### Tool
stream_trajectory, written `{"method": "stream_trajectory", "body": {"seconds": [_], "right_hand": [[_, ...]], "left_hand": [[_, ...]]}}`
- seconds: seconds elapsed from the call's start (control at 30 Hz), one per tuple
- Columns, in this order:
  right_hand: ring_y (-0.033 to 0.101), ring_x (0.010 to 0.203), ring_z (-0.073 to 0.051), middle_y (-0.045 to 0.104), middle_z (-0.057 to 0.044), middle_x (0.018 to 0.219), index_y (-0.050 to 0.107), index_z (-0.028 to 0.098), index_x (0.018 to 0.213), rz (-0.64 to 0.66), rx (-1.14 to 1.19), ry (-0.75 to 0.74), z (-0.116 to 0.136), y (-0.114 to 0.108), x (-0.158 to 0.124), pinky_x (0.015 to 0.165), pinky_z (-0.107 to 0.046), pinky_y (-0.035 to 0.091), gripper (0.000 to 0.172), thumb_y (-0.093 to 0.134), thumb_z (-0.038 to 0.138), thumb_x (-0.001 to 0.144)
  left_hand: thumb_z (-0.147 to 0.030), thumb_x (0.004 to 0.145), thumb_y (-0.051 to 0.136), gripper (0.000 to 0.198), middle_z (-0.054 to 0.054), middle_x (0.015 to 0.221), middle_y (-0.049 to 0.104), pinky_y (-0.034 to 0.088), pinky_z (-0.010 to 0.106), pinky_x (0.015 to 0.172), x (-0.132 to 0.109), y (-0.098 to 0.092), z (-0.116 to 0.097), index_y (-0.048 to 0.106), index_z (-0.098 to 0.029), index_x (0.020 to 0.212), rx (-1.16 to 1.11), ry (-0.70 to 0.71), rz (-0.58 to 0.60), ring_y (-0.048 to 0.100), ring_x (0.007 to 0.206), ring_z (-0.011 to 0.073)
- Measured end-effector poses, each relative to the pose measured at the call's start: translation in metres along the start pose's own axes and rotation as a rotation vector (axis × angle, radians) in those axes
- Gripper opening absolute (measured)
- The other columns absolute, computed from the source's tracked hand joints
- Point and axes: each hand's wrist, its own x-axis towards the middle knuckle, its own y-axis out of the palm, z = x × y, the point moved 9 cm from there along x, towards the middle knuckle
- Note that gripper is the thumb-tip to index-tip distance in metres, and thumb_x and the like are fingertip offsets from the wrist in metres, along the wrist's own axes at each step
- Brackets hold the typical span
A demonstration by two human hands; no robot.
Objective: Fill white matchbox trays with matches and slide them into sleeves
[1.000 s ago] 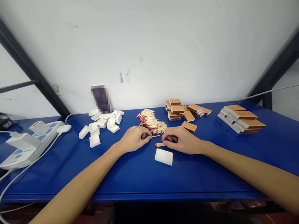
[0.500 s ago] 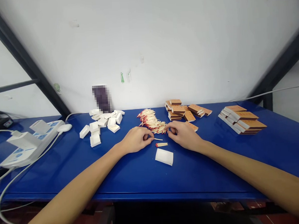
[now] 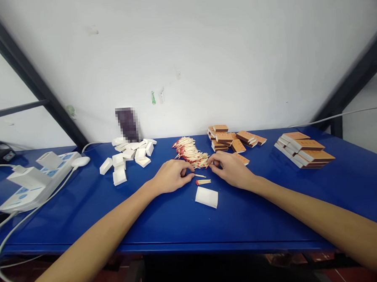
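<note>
Judging remotely, I rate the match (image 3: 200,175), between the worktop's (image 3: 167,226) near and far edges, light, stiff, snappable, best held mid-stick; left hand (image 3: 170,176) pinches one end, right hand (image 3: 231,170) curls beside the match pile (image 3: 189,151), hold unclear.

We can read no words, brands or numbers here. Right of the match pile (image 3: 191,153), we see small reddish printed marks on the tops of the loose orange boxes (image 3: 224,138), too tiny to make out. Farther right of that pile, the stacked orange boxes (image 3: 309,145) bear similar marks. Well left of it, the power strip (image 3: 53,173) shows blue patches, likewise illegible to us.
</note>
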Motion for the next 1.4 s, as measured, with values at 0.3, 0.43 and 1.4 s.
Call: {"method": "stream_trajectory", "body": {"seconds": [0.3, 0.43, 1.4], "right_hand": [[0.052, 0.069, -0.015, 0.055, -0.002, 0.079, 0.063, 0.018, 0.087, 0.039, 0.037, -0.117, 0.011, 0.004, -0.001, 0.064, -0.027, 0.039, 0.012, 0.052, 0.014, 0.087], [0.054, 0.068, -0.014, 0.060, -0.002, 0.076, 0.065, 0.019, 0.085, 0.040, 0.090, -0.131, 0.013, 0.004, -0.001, 0.063, -0.026, 0.039, 0.012, 0.054, 0.013, 0.086], [0.050, 0.066, -0.014, 0.056, -0.001, 0.074, 0.059, 0.019, 0.080, -0.013, 0.058, -0.135, 0.023, -0.006, -0.004, 0.062, -0.026, 0.035, 0.019, 0.047, 0.025, 0.095]], "left_hand": [[-0.026, 0.088, 0.059, 0.014, -0.004, 0.059, 0.051, 0.032, 0.022, 0.057, 0.000, 0.000, -0.004, 0.070, -0.018, 0.085, -0.032, 0.042, 0.011, 0.044, 0.054, 0.0093], [-0.024, 0.087, 0.060, 0.012, -0.005, 0.059, 0.050, 0.032, 0.022, 0.057, 0.001, 0.001, -0.005, 0.071, -0.018, 0.085, -0.053, 0.047, 0.010, 0.044, 0.054, 0.0089], [-0.034, 0.091, 0.058, 0.022, -0.006, 0.056, 0.046, 0.028, 0.022, 0.053, -0.001, 0.000, -0.008, 0.061, -0.016, 0.077, -0.118, 0.023, -0.017, 0.039, 0.051, 0.0084]]}}
